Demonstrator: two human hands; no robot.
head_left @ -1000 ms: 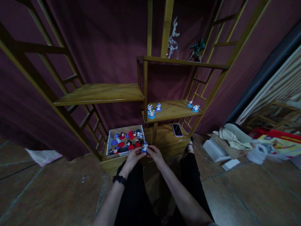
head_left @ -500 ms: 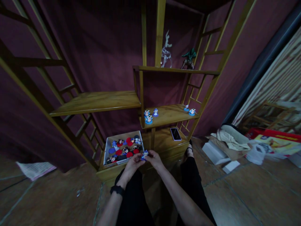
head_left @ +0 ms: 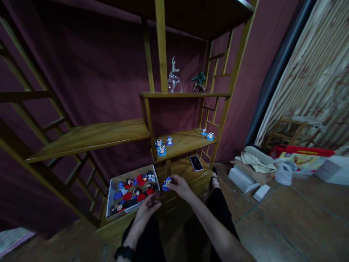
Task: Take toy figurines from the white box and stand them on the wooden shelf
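Between thumb and fingers of my right hand (head_left: 178, 187) is a small purple-blue figurine (head_left: 166, 183), held in front of the shelf unit. My left hand (head_left: 149, 207) is just left of it and lower, fingers apart and holding nothing, close to the front corner of a white box (head_left: 114, 183). Inside that box lie several figurines with red, blue and black bases. On the shelf (head_left: 185, 142) above, a purple figurine (head_left: 169, 141) and blue-based figurines (head_left: 161, 150) stand at the left end. Two more blue-based figurines (head_left: 209, 136) stand at its right end.
A phone (head_left: 196, 163) lies on the lowest board. Higher up stand a clear deer ornament (head_left: 173, 78) and a green figure (head_left: 199, 82). A wider shelf (head_left: 92, 138) juts out at left. White boxes (head_left: 243, 179) and a plastic bag (head_left: 283, 173) lie on the floor at right.
My left hand has let go of the purple-blue figurine and moved down and left. My right hand now holds it alone, raised a little. The view has shifted right.
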